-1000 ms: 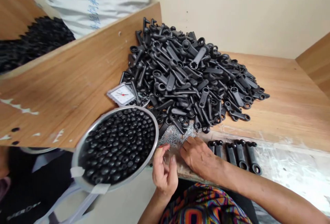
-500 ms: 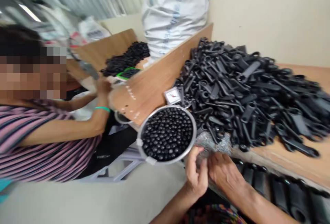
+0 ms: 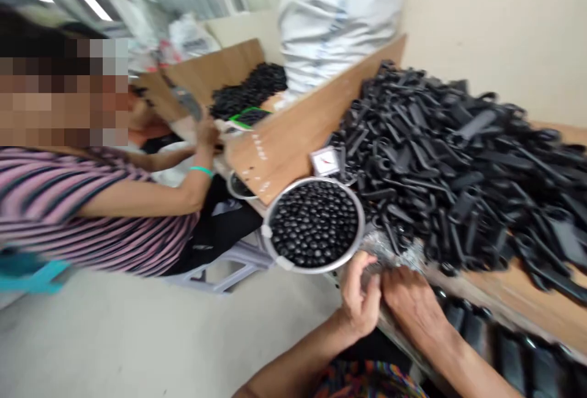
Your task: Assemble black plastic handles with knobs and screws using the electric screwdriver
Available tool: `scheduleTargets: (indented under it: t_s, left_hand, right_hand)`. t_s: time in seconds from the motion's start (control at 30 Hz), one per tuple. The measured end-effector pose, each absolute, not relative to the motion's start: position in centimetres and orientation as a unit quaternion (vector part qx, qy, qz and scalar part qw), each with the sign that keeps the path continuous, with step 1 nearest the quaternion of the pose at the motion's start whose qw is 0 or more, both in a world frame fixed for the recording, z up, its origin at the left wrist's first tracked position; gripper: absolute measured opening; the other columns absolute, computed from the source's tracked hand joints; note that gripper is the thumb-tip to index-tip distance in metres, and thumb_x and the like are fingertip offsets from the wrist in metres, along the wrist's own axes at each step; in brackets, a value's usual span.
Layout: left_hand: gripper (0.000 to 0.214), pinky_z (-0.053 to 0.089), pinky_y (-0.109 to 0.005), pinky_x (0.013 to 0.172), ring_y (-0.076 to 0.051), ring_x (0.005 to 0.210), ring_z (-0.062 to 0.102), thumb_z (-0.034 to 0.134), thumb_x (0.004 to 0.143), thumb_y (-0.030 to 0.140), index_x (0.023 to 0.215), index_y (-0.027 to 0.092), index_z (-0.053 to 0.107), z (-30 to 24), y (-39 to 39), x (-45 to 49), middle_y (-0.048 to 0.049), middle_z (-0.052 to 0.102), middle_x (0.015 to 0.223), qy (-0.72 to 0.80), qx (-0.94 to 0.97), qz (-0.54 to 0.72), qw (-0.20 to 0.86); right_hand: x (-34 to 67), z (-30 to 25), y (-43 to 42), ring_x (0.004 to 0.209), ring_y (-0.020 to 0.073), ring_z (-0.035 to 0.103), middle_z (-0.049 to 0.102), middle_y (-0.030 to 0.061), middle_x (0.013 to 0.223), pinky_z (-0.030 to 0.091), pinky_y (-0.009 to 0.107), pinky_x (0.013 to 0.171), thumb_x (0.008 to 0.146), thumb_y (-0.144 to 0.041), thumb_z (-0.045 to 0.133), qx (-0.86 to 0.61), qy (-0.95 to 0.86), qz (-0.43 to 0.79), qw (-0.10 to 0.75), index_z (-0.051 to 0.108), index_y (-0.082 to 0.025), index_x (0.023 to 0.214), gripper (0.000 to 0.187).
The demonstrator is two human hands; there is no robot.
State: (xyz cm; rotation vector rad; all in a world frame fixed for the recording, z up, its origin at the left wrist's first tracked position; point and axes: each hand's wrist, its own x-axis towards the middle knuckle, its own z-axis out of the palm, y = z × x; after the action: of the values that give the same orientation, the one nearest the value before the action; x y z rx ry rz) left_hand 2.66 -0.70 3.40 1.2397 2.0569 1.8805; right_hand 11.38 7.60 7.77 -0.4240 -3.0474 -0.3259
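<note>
My left hand (image 3: 361,300) is at the table's front edge, half curled, with a gap between thumb and forefinger and nothing visible in it. Right beside it, my right hand (image 3: 410,300) is closed and bent downward; its fingertips are hidden, so what they hold cannot be made out. Just beyond both hands lies a heap of tiny silvery metal pieces (image 3: 383,244). A round bowl (image 3: 361,227) full of shiny black balls (image 3: 316,224) stands left of my hands. Behind the heap rises a large pile of black crank-shaped handles (image 3: 413,159) with ring ends.
A wooden divider board (image 3: 293,141) slants behind the bowl, near a small square clock (image 3: 324,161). Below the table edge at right, black handles (image 3: 509,355) sit in a row. Leftward sits a co-worker in a striped shirt (image 3: 114,227). A white sack (image 3: 339,25) stands behind.
The whole view has shifted, so the bowl, pile and co-worker appear farther right. My hands keep nearly the same pose beside the silvery pieces.
</note>
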Motion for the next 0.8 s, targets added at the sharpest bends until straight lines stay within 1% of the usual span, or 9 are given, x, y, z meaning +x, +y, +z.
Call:
scheduleTargets:
  t_s: [0.07, 0.17, 0.23, 0.3, 0.4, 0.5, 0.6, 0.7, 0.8]
  left_hand:
    - [0.036, 0.047, -0.033, 0.091, -0.017, 0.101, 0.057, 0.045, 0.084, 0.017, 0.12, 0.018, 0.047, 3.2, 0.0, 3.3, -0.0085, 0.06, 0.106, 0.668, 0.418, 0.614, 0.049]
    - [0.036, 0.047, -0.034, 0.091, -0.018, 0.102, 0.056, 0.044, 0.084, 0.016, 0.12, 0.018, 0.047, 2.7, -0.2, 3.1, -0.0091, 0.06, 0.108, 0.662, 0.429, 0.611, 0.06]
    - [0.035, 0.047, -0.034, 0.09, -0.019, 0.103, 0.057, 0.045, 0.085, 0.016, 0.12, 0.017, 0.048, 2.5, -1.2, 2.3, -0.0102, 0.06, 0.11, 0.671, 0.428, 0.604, 0.043]
    - [0.034, 0.047, -0.035, 0.09, -0.02, 0.102, 0.057, 0.047, 0.084, 0.015, 0.118, 0.016, 0.051, 2.5, -2.0, 1.1, -0.0106, 0.061, 0.109, 0.681, 0.423, 0.598, 0.015]
    - [0.033, 0.048, -0.034, 0.088, -0.019, 0.098, 0.06, 0.05, 0.083, 0.013, 0.115, 0.016, 0.053, 2.9, -1.6, -0.2, -0.0095, 0.063, 0.104, 0.671, 0.458, 0.583, -0.007]
    - [0.03, 0.049, -0.035, 0.086, -0.02, 0.098, 0.06, 0.05, 0.082, 0.011, 0.111, 0.016, 0.056, 4.0, -0.6, -0.1, -0.0093, 0.063, 0.101, 0.648, 0.53, 0.546, -0.03]
    - [0.028, 0.049, -0.037, 0.086, -0.021, 0.1, 0.058, 0.049, 0.081, 0.009, 0.108, 0.015, 0.057, 4.9, 0.0, 0.5, -0.0098, 0.064, 0.098, 0.619, 0.581, 0.525, -0.061]
    - [0.027, 0.049, -0.037, 0.086, -0.02, 0.098, 0.059, 0.049, 0.08, 0.008, 0.106, 0.015, 0.057, 5.0, 0.3, 0.9, -0.0093, 0.065, 0.095, 0.618, 0.587, 0.517, -0.08]
    - [0.024, 0.05, -0.036, 0.084, -0.02, 0.096, 0.06, 0.048, 0.082, 0.01, 0.104, 0.014, 0.058, 4.5, 0.3, 1.0, -0.0093, 0.066, 0.094, 0.636, 0.574, 0.509, -0.084]
  right_hand:
    - [12.6, 7.0, 8.8, 0.059, 0.025, 0.053, 0.056, 0.0081, 0.061, 0.034, 0.033, 0.053, 0.065, 0.007, 0.047, -0.139, -0.984, -0.091, 0.059, 0.054, -0.016, 0.063, 0.024]
    - [12.7, 8.2, 9.9, 0.062, 0.0226, 0.052, 0.055, 0.0062, 0.065, 0.031, 0.031, 0.055, 0.07, 0.003, 0.048, -0.132, -0.987, -0.009, 0.096, 0.055, -0.016, 0.068, 0.021]
    - [11.9, 10.5, 10.2, 0.064, 0.0198, 0.051, 0.056, 0.0053, 0.067, 0.03, 0.029, 0.056, 0.074, 0.0, 0.046, -0.135, -0.984, 0.063, 0.1, 0.055, -0.016, 0.067, 0.02]
    - [11.1, 12.7, 10.7, 0.065, 0.0161, 0.05, 0.057, 0.0046, 0.07, 0.029, 0.026, 0.055, 0.076, 0.0, 0.043, -0.137, -0.976, 0.145, 0.082, 0.053, -0.015, 0.064, 0.022]
    - [11.4, 14.2, 12.4, 0.067, 0.0127, 0.049, 0.057, 0.0028, 0.069, 0.034, 0.024, 0.061, 0.078, -0.003, 0.042, -0.168, -0.932, 0.297, 0.122, 0.058, -0.014, 0.067, 0.022]
    - [13.0, 14.0, 13.6, 0.068, 0.011, 0.052, 0.06, 0.001, 0.071, 0.038, 0.023, 0.065, 0.074, -0.006, 0.045, -0.251, -0.825, 0.467, 0.196, 0.063, -0.015, 0.071, 0.02]
    - [13.9, 13.6, 14.0, 0.059, 0.0097, 0.049, 0.057, -0.0016, 0.062, 0.037, 0.022, 0.058, 0.068, -0.013, 0.049, -0.332, -0.703, 0.597, 0.199, 0.065, -0.016, 0.069, 0.016]
    - [13.4, 13.4, 14.4, 0.055, 0.0085, 0.045, 0.055, -0.0033, 0.058, 0.035, 0.021, 0.054, 0.062, -0.018, 0.057, -0.334, -0.638, 0.667, 0.19, 0.066, -0.015, 0.07, 0.013]
    - [11.9, 12.9, 14.8, 0.051, 0.0071, 0.041, 0.052, -0.0047, 0.056, 0.033, 0.02, 0.051, 0.055, -0.019, 0.064, -0.311, -0.629, 0.683, 0.203, 0.064, -0.014, 0.069, 0.015]
